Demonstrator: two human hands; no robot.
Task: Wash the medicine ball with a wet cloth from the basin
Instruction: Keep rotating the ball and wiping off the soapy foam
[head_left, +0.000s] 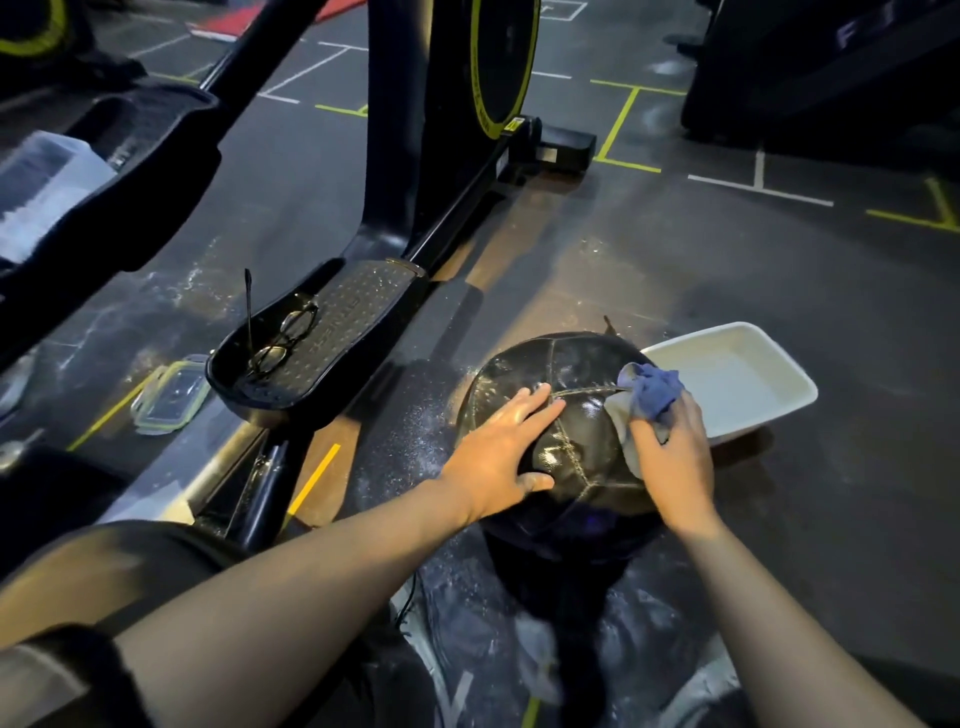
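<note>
Lower centre of frame: I see the round black stitched-leather medicine ball (558, 415), glossy with wet, on the dark rubber gym floor (779, 291). The shallow white rectangular plastic basin (779, 410) touches its right side. My left hand (498, 457) presses flat, fingers straight, on the ball's left face; my right hand (672, 457) grips the crumpled blue-and-white wet cloth (641, 400) against the upper right face, nearer the basin.

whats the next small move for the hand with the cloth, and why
Probably drag the cloth leftward over the top of the medicine ball, toward the left hand. The right hand holds the cloth bunched against the ball's right side, next to the basin, while the left hand lies flat on the ball, steadying it. The seamed top between the hands looks like the obvious next patch.
</note>
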